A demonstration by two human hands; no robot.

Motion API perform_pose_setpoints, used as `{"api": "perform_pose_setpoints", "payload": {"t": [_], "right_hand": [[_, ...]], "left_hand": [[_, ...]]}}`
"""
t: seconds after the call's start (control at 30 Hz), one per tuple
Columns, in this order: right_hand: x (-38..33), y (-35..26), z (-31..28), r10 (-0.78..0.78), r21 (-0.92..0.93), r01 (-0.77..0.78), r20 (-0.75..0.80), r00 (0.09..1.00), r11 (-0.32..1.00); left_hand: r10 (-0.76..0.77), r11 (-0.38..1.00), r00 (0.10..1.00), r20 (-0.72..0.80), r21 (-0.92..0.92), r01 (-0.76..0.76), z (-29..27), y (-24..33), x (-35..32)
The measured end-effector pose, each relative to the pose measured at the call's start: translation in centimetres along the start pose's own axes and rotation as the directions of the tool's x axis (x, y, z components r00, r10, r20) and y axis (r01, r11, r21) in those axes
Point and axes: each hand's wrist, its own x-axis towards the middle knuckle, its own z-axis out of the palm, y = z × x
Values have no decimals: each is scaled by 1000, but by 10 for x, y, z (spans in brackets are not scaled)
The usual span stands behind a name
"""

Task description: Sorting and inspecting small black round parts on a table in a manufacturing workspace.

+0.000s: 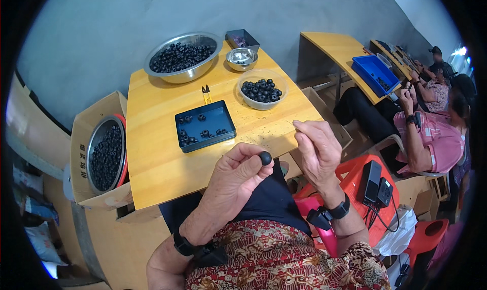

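Between the thumb and fingers of my left hand (237, 169) is a small, round black bead (265, 158), held just over the table's front edge. My right hand (319, 149) is raised to the right of it, thumb and forefinger pinched together. A thin sliver seems to stick out from that pinch, too fine to name. Closest to my left hand on the table is a dark blue square tray (207, 144) with several black beads in it. Yellow-handled snips (206, 94) lie against its far edge. A clear plastic bowl (263, 105) of black beads stands beyond my hands.
On the wooden table (152, 138) stand a large steel basin (183, 76) of beads, a small metal bowl (241, 63) and a dark box (243, 38). A cardboard box (83, 163) at left holds another basin. Right are a red stool (376, 209) and seated people (428, 133).
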Motion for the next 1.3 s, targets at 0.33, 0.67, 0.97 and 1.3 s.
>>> {"api": "perform_pose_setpoints", "payload": {"t": [0.33, 0.67, 0.97, 1.3], "right_hand": [[11, -37, -3, -54, 263, 21, 118, 992, 965], [15, -35, 0, -181, 117, 163, 163, 970, 980], [34, -10, 24, -83, 231, 35, 203, 976, 972], [48, 99, 87, 245, -42, -241, 109, 963, 970]], "left_hand": [[-38, 999, 999, -2, -35, 38, -10, -7, 3], [-26, 999, 999, -34, -33, 24, -13, -8, 6], [47, 956, 993, -112, 294, -12, -22, 21, 23], [236, 284, 962, -136, 957, 65, -93, 95, 68]]}}
